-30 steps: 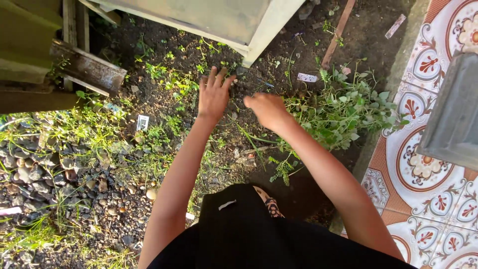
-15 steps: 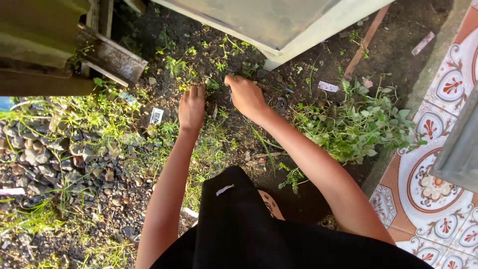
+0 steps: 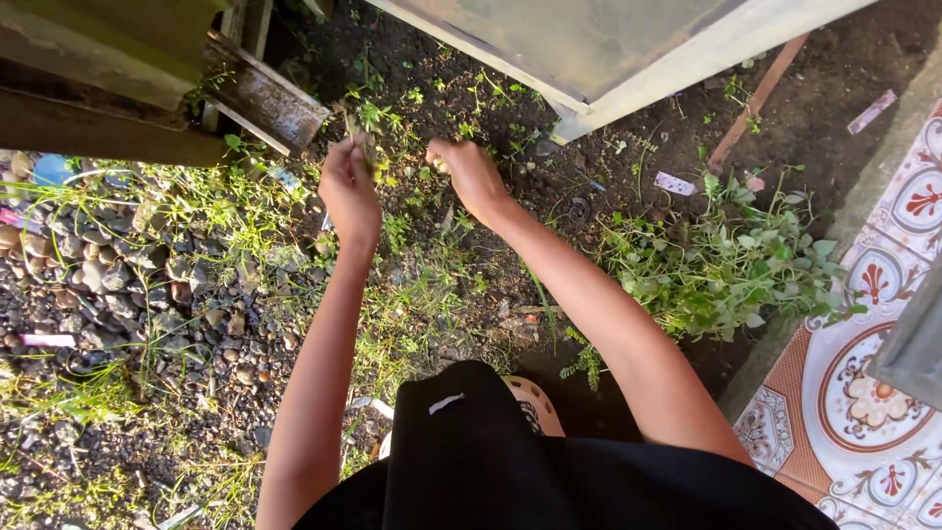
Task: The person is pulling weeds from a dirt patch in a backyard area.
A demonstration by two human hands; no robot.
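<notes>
Your left hand [image 3: 348,191] is closed, fingers pinched together on a small weed [image 3: 365,120] whose green top pokes out at the hand's 12 o'clock. Your right hand [image 3: 469,177] sits just beside it at 3 o'clock, fingers curled down into the soil [image 3: 510,211]; whether it grips anything you cannot tell. The weed looks light and limp: thin stem, small soft leaves, likely to snap if you pull from the top. Judged from that, take it low, at the base where stem meets dirt, and draw straight up so the root comes with it. The soil is dark, crumbly and loose-looking, with scattered sprouts [image 3: 471,98] at 12 o'clock under a pale metal cabinet [image 3: 589,49]. At 9 o'clock of your hands, a weathered, rusty-edged plank [image 3: 265,98] juts out, rough and stiff. At 7 to 8 o'clock lies a bed of rounded grey pebbles [image 3: 108,285], hard and smooth, with thin grass [image 3: 412,304] threading through. At 4 o'clock a heap of pulled greens [image 3: 726,265] rests on the dirt, leafy, soft and tangled. Past it, at 4 to 5 o'clock, glazed patterned tiles [image 3: 844,393] in red and white look slick and flat. A thin reddish stick [image 3: 756,98] and bits of paper litter [image 3: 675,184] lie at 2 o'clock.
</notes>
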